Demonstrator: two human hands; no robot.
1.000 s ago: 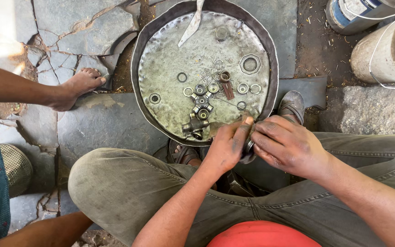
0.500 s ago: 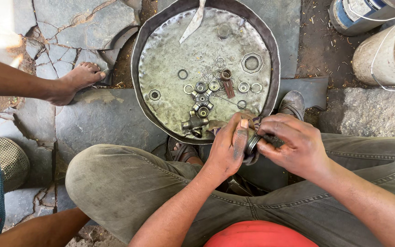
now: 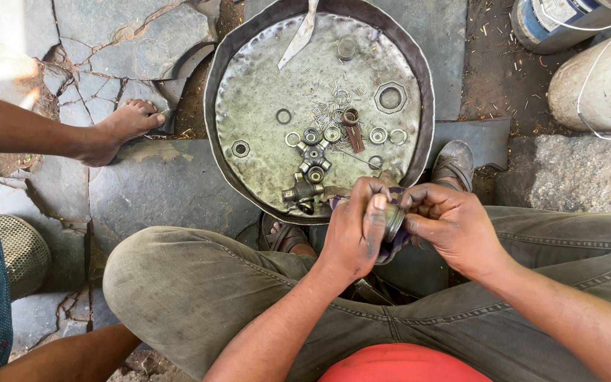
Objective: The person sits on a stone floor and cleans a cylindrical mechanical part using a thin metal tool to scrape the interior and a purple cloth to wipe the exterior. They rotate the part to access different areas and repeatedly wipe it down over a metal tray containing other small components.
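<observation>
Since the earlier frame little is changed: the metal ring point(image 3: 393, 221) is gripped by both hands' closed fingers point(image 3: 375, 212), its axis tilted leftward.

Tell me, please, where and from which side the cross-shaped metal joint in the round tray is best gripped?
I'd grip the cross-shaped joint by two opposite arms, coming straight down from above. It lies flat on the tray with its capped arms sticking outward; rings and needle rollers crowd its upper side, while the near side toward the hands is clearer.

Dull dented metal tray point(image 3: 249, 106), shiny small metal rings point(image 3: 378, 134), dark cloth point(image 3: 390, 247), smooth metal cup point(image 3: 393, 221), rough cracked stone floor point(image 3: 143, 191)
</observation>
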